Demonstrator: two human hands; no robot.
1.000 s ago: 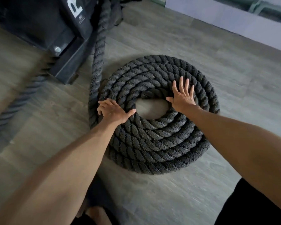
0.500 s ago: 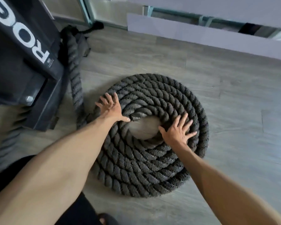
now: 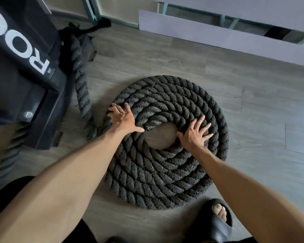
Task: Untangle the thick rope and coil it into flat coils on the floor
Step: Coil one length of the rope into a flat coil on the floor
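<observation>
**Coil down flat, both palms on it**

A thick dark-grey twisted rope [image 3: 156, 172] lies as a flat spiral of several turns on the grey wood-plank floor [image 3: 253, 120]. Bare floor shows through the hole at its centre. The rope's glossy capped end [image 3: 148, 126] sits at the far-left rim of that hole. One loose length [image 3: 81, 85] leaves the coil's left side and runs toward the far edge of the floor, close alongside a black steel equipment base with white lettering [image 3: 25, 71]. A black slide sandal [image 3: 216, 220] stands just beside the coil's near edge.

The left hand [image 3: 123, 118] is palm down on the far-left turns, fingers wide and straight, thumb reaching to the capped end. The right hand [image 3: 195, 134] lies flat on the inner turns right of the hole, fingers fanned. Neither hand grips anything.

A second ago the left fingers were curled over the outer left turns and the right hand sat further round, on the far side of the hole. In the last half second little has moved. Both hands now only press, which reads as settling or snugging the spiral. This coil looks close to done. Whether the loose length still has to be wound in, I cannot tell.
</observation>
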